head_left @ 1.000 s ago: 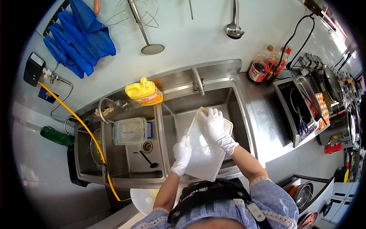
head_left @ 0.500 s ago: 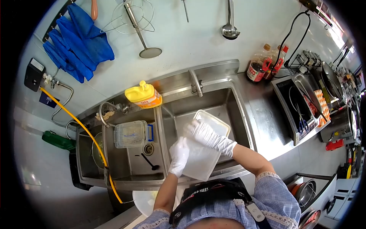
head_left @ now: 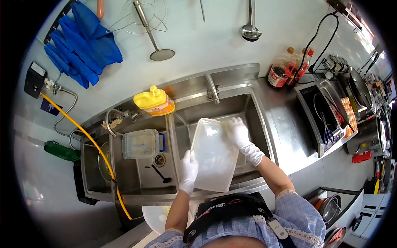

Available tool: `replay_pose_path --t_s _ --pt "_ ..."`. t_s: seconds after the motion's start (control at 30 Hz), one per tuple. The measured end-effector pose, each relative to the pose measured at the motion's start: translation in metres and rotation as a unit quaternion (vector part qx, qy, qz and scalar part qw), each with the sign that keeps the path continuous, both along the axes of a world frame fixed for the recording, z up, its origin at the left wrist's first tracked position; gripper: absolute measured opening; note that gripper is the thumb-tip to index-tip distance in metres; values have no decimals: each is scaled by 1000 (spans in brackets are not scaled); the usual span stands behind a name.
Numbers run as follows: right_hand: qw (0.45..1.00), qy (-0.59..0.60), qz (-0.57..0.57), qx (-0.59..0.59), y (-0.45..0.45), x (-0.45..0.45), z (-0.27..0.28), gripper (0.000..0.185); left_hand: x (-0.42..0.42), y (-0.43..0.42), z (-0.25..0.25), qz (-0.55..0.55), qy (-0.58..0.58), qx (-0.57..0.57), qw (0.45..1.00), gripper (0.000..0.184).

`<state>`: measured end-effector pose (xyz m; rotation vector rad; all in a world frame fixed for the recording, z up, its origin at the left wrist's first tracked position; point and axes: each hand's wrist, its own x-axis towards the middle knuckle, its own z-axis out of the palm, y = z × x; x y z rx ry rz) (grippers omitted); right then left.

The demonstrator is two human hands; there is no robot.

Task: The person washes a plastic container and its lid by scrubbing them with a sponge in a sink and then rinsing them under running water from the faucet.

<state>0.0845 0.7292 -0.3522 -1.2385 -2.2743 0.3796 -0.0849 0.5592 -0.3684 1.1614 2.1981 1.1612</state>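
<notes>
Well, nearest me, my left grip point(head_left: 189, 170) pinches the left rim of the tray point(head_left: 215, 157), which lies across the sink point(head_left: 254, 124) just below the frame's centre. Farther up, my right grip point(head_left: 238, 133) bends over the upper right edge; whether it pinches anything, I cannot tell. I judge the tray light, fairly stiff and slippery if wet, best held by opposite rims. Beyond stands the tap point(head_left: 214, 89). Half a second ago my right grip was beside the left one; now it has crossed rightward, uncovering the tray's face.
</notes>
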Motion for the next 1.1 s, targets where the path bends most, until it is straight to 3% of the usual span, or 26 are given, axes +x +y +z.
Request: replay_pose_path --t_s 0.17,0.23,0.27,0.33,0.37,0.53,0.57,0.6,0.63,0.7,0.73,0.8,0.87,0.93,0.97,1.0,1.1 --pt "991 -29 65 112 0 -31 43 15 -1 15 20 -36 -26 -55 998 22" --pt "980 -107 131 105 -12 -40 49 24 4 29 40 -46 -301 -19 952 19" --pt "980 -106 135 104 -20 -47 45 24 3 38 41 -41 -302 -19 952 19" --pt "987 35 99 119 -31 -58 41 36 0 56 43 -102 -204 159 960 21" --pt "987 111 93 65 -37 -59 42 41 -1 60 45 -99 -202 163 961 21" --pt "975 46 188 110 -51 -52 44 37 2 50 40 -73 -103 197 972 21" --pt "988 24 136 75 -42 -47 41 34 1 41 48 -55 -73 118 989 16" --pt "995 1 86 41 -33 -42 36 32 0 37 42 -54 -73 117 989 16" --pt "992 95 38 79 -18 -40 0 26 -2 34 32 -47 -146 127 980 13" --pt "996 45 66 32 -12 -37 -3 28 2 31 48 -44 -258 135 956 11" --pt "996 0 83 27 -19 -38 3 32 1 36 48 -45 -258 136 955 11" --pt "981 5 168 101 -55 -44 42 41 2 45 43 -85 47 248 964 11" --pt "976 60 202 51 -53 -45 41 46 -1 43 35 -83 10 240 967 11" --pt "982 50 133 120 -40 -35 26 41 -1 37 40 -74 -24 229 970 11" --pt "997 21 62 32 -31 -35 29 35 4 33 54 -56 -170 194 965 11" --pt "995 63 61 52 -21 -32 15 32 8 29 62 -35 -313 154 937 11" --pt "995 54 59 65 -23 -33 19 32 -6 30 19 -9 -250 175 952 13"
